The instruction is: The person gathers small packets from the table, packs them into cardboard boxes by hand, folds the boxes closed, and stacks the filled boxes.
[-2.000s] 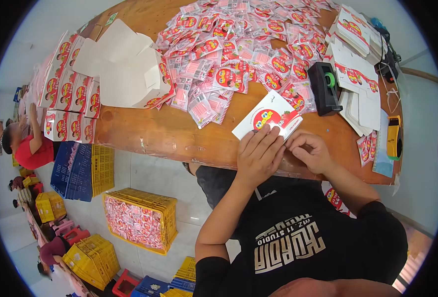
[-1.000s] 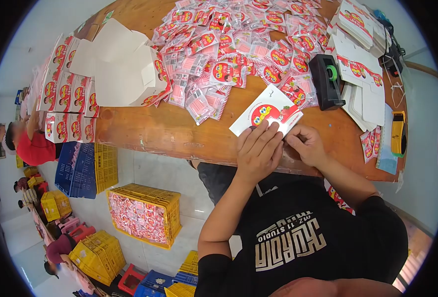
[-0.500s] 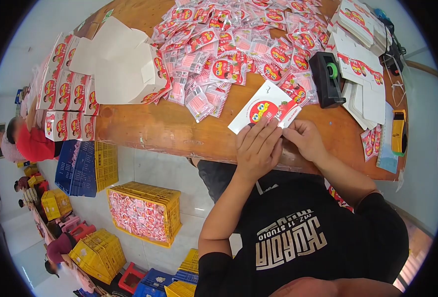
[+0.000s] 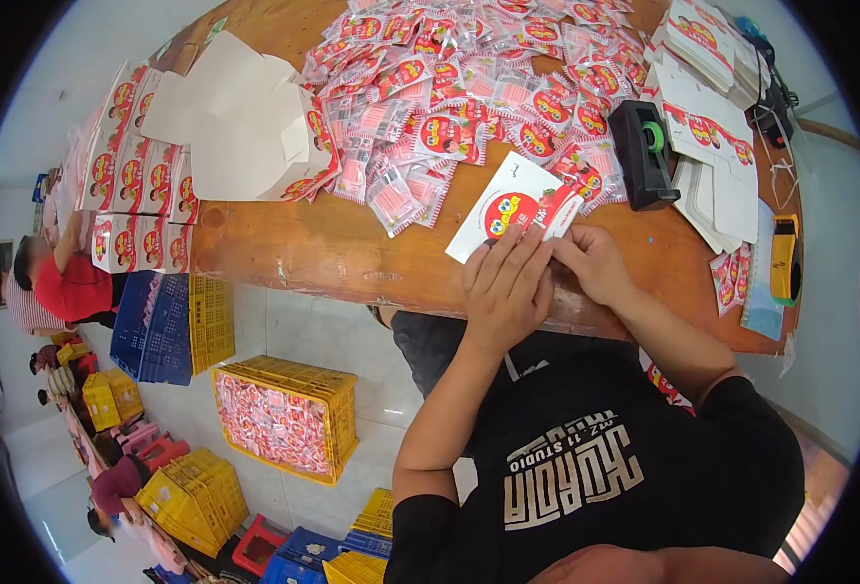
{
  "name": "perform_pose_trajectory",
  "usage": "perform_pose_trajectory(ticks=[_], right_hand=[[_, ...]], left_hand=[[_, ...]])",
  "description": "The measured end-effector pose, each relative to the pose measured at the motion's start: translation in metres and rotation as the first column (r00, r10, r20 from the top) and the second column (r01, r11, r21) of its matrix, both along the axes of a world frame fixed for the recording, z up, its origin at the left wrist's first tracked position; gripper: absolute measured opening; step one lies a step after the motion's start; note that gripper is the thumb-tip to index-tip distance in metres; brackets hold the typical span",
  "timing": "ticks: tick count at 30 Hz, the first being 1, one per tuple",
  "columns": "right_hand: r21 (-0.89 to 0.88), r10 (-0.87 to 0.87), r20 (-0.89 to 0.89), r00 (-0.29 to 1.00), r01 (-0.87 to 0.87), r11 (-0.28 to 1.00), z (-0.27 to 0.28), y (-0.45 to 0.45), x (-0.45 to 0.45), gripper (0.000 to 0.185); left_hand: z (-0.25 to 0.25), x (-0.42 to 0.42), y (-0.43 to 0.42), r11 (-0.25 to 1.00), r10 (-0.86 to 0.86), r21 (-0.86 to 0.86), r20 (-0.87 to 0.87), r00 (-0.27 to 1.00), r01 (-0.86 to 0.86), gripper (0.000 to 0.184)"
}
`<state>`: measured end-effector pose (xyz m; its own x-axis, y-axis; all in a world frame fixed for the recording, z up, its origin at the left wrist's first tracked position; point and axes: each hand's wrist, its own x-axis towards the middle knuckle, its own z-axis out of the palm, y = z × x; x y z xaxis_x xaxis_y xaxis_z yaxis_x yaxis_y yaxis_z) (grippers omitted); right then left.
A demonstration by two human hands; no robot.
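Note:
A white carton (image 4: 485, 216) with a red cartoon logo and strawberry print lies at the table's near edge, mostly flat as far as it shows. My left hand (image 4: 510, 282) lies on its near side, fingers stretched out and side by side over the print; its thumb is partly hidden. At the carton's near right corner, my right hand (image 4: 593, 265) is closed, its thumb and bent fingers pinching the edge. The fingers beneath are hidden. Beyond the carton spreads a heap of small candy packets (image 4: 449, 136) in clear, red-printed wrappers.
An open white box (image 4: 240, 127) stands left of the heap, beside stacked filled cartons (image 4: 128, 180). Right are a black tape dispenser (image 4: 641, 156), flat cartons (image 4: 702, 146) and a yellow tape measure (image 4: 785, 258). On the floor a yellow crate (image 4: 338, 428) holds packets. People work far left.
The carton has shifted slightly left, with its right part turned a little under my hands. My right hand has moved slightly up and left; the left hand stays nearly in place.

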<state>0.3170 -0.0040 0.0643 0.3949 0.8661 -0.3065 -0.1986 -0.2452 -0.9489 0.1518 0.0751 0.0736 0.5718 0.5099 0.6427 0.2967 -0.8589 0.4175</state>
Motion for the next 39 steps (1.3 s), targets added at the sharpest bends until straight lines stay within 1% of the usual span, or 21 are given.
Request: perform_pose_trajectory(ticks=[1,3,6,8,10,12,13,15,16,18,21,22,24,28,30,31,33,34,36,37,39], right_hand=[[0.0,0.005,-0.002,1.0,-0.005,1.0,0.0,-0.001,0.002,0.027],[0.103,0.11,-0.038,0.993,-0.106,0.989,0.0,-0.006,0.008,0.026],[0.139,0.152,-0.08,0.985,-0.139,0.98,-0.002,-0.008,0.011,0.025],[0.11,0.137,-0.066,0.988,-0.129,0.985,0.001,-0.007,0.011,0.026],[0.08,0.124,-0.055,0.991,-0.12,0.99,0.002,-0.006,0.011,0.027],[-0.044,0.132,0.105,0.986,-0.128,0.991,0.001,-0.005,0.015,0.03],[-0.044,0.131,0.107,0.986,-0.127,0.991,0.0,-0.005,0.016,0.03],[-0.099,0.132,0.421,0.897,-0.099,0.99,-0.001,-0.004,0.017,0.029],[-0.098,0.13,0.422,0.897,-0.098,0.99,0.0,-0.003,0.016,0.029],[-0.069,0.115,0.538,0.835,-0.093,0.993,0.006,-0.001,0.014,0.024],[-0.075,0.117,0.634,0.764,-0.09,0.993,0.016,0.001,0.011,0.022],[-0.07,0.12,0.635,0.763,-0.098,0.993,0.017,0.001,0.011,0.022],[-0.037,0.135,0.694,0.707,-0.153,0.988,0.018,0.002,0.011,0.02],[-0.023,0.158,0.718,0.678,-0.204,0.979,0.014,-0.001,0.011,0.018],[-0.038,0.207,0.78,0.591,-0.285,0.958,0.012,-0.007,0.013,0.016],[-0.028,0.201,0.796,0.571,-0.296,0.955,0.012,-0.009,0.009,0.015],[0.017,0.172,0.863,0.476,-0.366,0.93,0.003,-0.009,0.011,0.015],[0.043,0.152,0.849,0.506,-0.351,0.935,0.002,-0.008,0.009,0.013],[-0.002,0.175,0.846,0.504,-0.326,0.945,0.001,-0.007,0.009,0.012],[-0.01,0.182,0.856,0.483,-0.337,0.941,0.002,-0.006,0.01,0.012],[0.022,0.132,0.905,0.404,-0.356,0.934,0.0,-0.004,0.01,0.012]], left_hand=[[0.002,-0.001,0.0,1.0,0.003,-0.006,-0.016,1.0,-0.003,0.037],[0.005,-0.002,-0.001,1.0,-0.001,-0.021,-0.031,1.0,0.001,0.037],[0.006,-0.002,-0.002,0.999,-0.011,-0.041,-0.045,0.999,0.009,0.036],[0.006,-0.001,-0.001,0.999,-0.009,-0.046,-0.045,0.999,0.007,0.036],[0.004,-0.002,0.0,0.998,-0.032,-0.046,-0.049,0.998,0.03,0.042],[0.006,-0.001,0.0,0.999,-0.012,-0.04,-0.042,0.999,0.01,0.039],[0.006,0.0,0.0,0.999,0.008,-0.036,-0.035,0.999,-0.009,0.037],[0.004,0.0,-0.001,0.999,0.007,-0.034,-0.037,0.999,-0.008,0.038],[0.003,-0.001,-0.001,0.999,0.009,-0.032,-0.043,0.999,-0.01,0.04],[0.003,-0.001,-0.001,0.999,0.009,-0.031,-0.042,0.999,-0.01,0.039],[0.004,0.0,-0.001,1.0,0.016,-0.024,-0.031,0.999,-0.017,0.039],[0.005,0.001,0.0,1.0,0.021,-0.021,-0.025,0.999,-0.021,0.038],[0.008,0.0,-0.001,0.999,0.014,-0.046,-0.026,1.0,-0.015,0.039],[0.014,-0.003,-0.002,0.995,-0.002,-0.097,0.007,1.0,0.002,0.039],[0.017,-0.006,-0.002,0.995,-0.012,-0.097,0.037,0.999,0.016,0.038],[0.019,-0.007,-0.001,0.994,-0.02,-0.105,0.043,0.999,0.025,0.037],[0.019,-0.007,0.001,0.992,-0.027,-0.125,0.056,0.998,0.034,0.036],[0.02,-0.006,0.002,0.99,-0.039,-0.136,0.064,0.997,0.047,0.036],[0.022,-0.005,0.004,0.987,-0.019,-0.155,0.09,0.996,0.033,0.039],[0.02,-0.005,0.005,0.982,-0.021,-0.184,0.078,0.997,0.035,0.051],[0.019,-0.005,0.007,0.976,0.039,-0.218,0.089,0.995,-0.019,0.064]])
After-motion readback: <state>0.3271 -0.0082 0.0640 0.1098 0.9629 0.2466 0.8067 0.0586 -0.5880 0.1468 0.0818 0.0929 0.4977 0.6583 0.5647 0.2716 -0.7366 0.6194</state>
